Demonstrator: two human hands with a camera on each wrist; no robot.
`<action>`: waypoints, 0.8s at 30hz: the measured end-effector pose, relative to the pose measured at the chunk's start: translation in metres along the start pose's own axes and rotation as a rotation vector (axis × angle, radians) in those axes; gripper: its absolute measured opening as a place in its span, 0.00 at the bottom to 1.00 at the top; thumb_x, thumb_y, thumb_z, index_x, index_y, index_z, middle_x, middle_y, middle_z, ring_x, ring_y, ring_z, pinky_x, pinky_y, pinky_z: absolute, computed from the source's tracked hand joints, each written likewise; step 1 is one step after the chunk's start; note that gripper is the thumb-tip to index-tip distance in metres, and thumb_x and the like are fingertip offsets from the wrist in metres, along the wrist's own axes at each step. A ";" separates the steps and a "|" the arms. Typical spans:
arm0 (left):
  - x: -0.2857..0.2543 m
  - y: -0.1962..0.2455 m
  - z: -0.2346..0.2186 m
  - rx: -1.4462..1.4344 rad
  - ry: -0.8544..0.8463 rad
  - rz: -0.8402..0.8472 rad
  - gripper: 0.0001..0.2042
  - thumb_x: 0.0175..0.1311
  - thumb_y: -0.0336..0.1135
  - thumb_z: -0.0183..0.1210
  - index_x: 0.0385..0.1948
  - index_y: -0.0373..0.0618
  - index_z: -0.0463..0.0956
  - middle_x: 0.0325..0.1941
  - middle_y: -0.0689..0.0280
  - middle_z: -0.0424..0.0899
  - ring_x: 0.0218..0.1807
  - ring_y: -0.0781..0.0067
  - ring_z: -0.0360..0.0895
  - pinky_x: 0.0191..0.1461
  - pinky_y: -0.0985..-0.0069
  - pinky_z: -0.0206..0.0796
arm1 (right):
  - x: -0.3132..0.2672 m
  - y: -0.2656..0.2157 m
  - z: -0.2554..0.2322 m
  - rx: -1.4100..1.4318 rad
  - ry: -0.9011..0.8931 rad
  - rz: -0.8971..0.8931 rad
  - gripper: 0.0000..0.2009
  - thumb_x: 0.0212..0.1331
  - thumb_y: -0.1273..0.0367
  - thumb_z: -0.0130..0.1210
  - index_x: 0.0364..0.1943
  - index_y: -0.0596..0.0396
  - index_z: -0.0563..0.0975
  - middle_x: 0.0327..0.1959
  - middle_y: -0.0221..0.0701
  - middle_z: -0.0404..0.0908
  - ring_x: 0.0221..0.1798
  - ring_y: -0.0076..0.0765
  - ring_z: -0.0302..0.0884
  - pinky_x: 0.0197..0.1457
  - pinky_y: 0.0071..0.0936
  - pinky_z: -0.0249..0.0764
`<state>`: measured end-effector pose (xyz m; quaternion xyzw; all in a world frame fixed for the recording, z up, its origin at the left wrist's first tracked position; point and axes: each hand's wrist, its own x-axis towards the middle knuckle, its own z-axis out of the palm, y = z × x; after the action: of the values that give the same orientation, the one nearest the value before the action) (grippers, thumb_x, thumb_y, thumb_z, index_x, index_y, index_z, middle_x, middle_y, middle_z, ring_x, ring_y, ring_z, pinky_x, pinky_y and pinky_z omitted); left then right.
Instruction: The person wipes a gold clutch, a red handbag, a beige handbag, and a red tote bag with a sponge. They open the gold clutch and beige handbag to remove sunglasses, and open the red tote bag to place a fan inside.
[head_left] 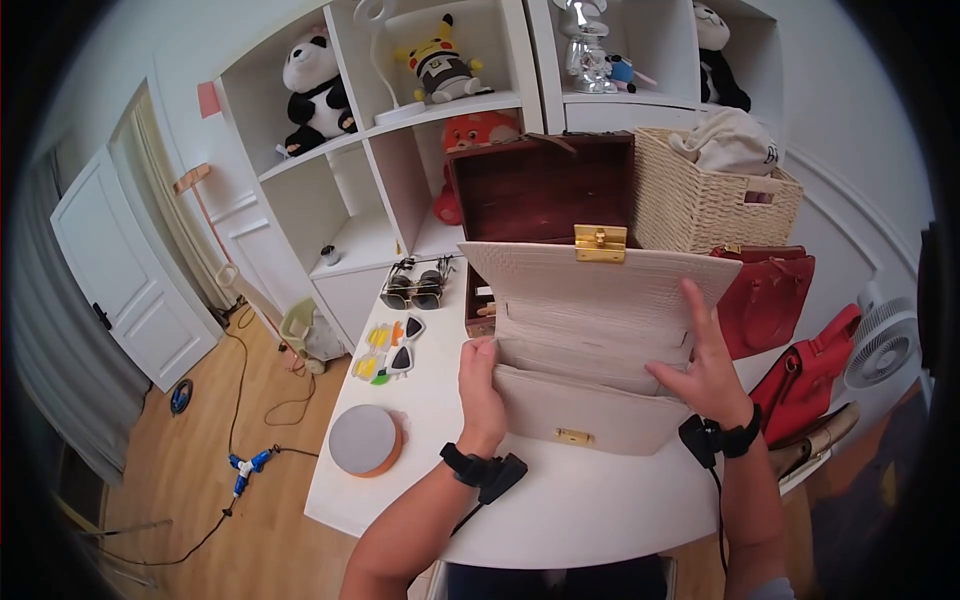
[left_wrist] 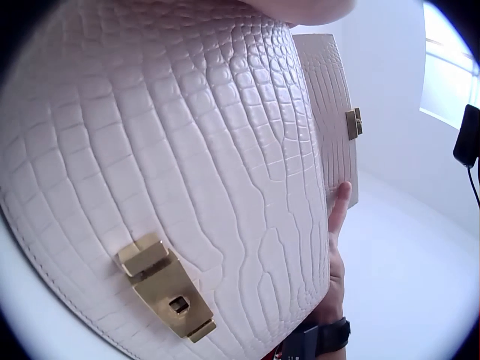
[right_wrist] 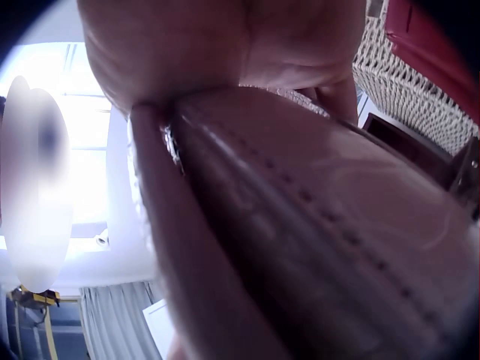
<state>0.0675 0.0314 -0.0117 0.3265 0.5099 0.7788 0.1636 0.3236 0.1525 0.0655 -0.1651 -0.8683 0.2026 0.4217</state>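
Note:
A pale pink crocodile-textured handbag (head_left: 600, 410) stands tilted above the white table with its flap (head_left: 590, 290) raised, showing the inner compartments. A gold clasp (head_left: 600, 240) sits on the flap's edge, and a gold lock plate (left_wrist: 169, 285) on the front. My left hand (head_left: 481, 395) grips the bag's left side, its thumb near the top rim. At the right side is my right hand (head_left: 712, 370), index finger extended against the flap and thumb reaching over the opening. In the right wrist view its palm (right_wrist: 217, 52) lies against the bag's side; its other fingers are mostly hidden.
An open dark-red box (head_left: 545, 190) stands behind the bag, beside a woven basket (head_left: 690, 205). Red handbags (head_left: 765, 305) are at the right, near a fan (head_left: 880, 340). Several sunglasses (head_left: 415, 290) and a round grey-topped speaker-like object (head_left: 364, 440) lie on the table's left (head_left: 330, 490).

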 end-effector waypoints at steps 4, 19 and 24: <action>0.017 0.010 -0.012 -0.304 -0.081 -0.306 0.31 0.79 0.61 0.36 0.45 0.42 0.79 0.42 0.64 0.84 0.47 0.74 0.76 0.58 0.75 0.64 | 0.003 -0.002 0.001 0.012 0.006 -0.016 0.54 0.46 0.77 0.67 0.79 0.50 0.46 0.78 0.51 0.52 0.80 0.56 0.50 0.81 0.42 0.48; 0.107 -0.009 -0.158 1.833 -0.089 -0.254 0.24 0.45 0.49 0.73 0.41 0.44 0.85 0.53 0.55 0.85 0.60 0.53 0.78 0.66 0.53 0.60 | 0.006 0.001 -0.007 0.061 -0.093 0.005 0.57 0.49 0.76 0.65 0.80 0.46 0.37 0.81 0.50 0.43 0.82 0.63 0.40 0.83 0.45 0.45; 0.108 -0.012 -0.164 1.781 -0.122 -0.105 0.19 0.44 0.45 0.75 0.36 0.44 0.86 0.38 0.54 0.88 0.44 0.51 0.85 0.50 0.57 0.74 | 0.006 0.002 -0.008 0.116 -0.127 -0.016 0.55 0.52 0.76 0.63 0.80 0.43 0.37 0.82 0.46 0.42 0.81 0.65 0.40 0.80 0.46 0.53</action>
<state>-0.1233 -0.0122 -0.0296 0.3497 0.9303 0.0670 -0.0880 0.3269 0.1587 0.0727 -0.1201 -0.8814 0.2592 0.3761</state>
